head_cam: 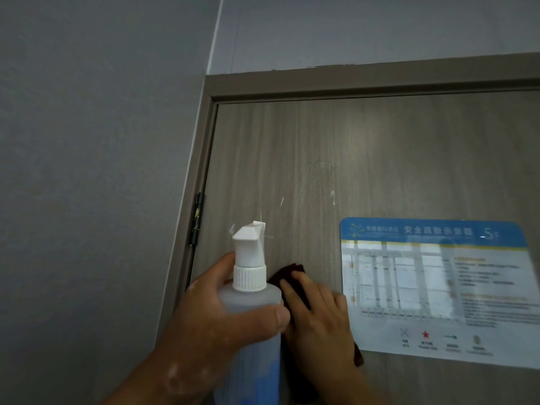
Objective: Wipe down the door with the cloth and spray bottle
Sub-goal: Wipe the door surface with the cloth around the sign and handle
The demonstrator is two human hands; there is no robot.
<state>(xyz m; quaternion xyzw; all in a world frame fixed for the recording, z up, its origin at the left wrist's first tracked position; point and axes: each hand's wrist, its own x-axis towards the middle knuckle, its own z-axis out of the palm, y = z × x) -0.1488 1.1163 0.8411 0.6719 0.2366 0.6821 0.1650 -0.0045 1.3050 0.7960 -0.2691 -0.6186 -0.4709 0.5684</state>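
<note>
Grey-brown wood-grain laminate covers the door (365,159), which fills the right and centre of the head view and sits shut in a matching frame (321,83). A dark hinge (196,220) is visible on the left edge of the door, beside a grey wall (87,141).

The left hand (222,314) is wrapped around a translucent spray bottle (251,331), thumb across its front just below the shoulder, fingers behind it. The bottle stands upright, close to the door face, with its white ribbed collar and white pump nozzle (248,238) pointed at the door. Pale streaks and droplets (331,197) show on the door surface above and to the right of the nozzle.

The right hand (324,317) lies flat against the door, fingers together and pointing up and left, pressing a dark maroon cloth (287,274) to the surface. The cloth shows above the fingertips and again below the heel of the hand. It sits just right of the bottle.

A laminated evacuation plan (438,287) with a blue header is fixed to the door, just right of the right hand. Its print is too blurred to read.
</note>
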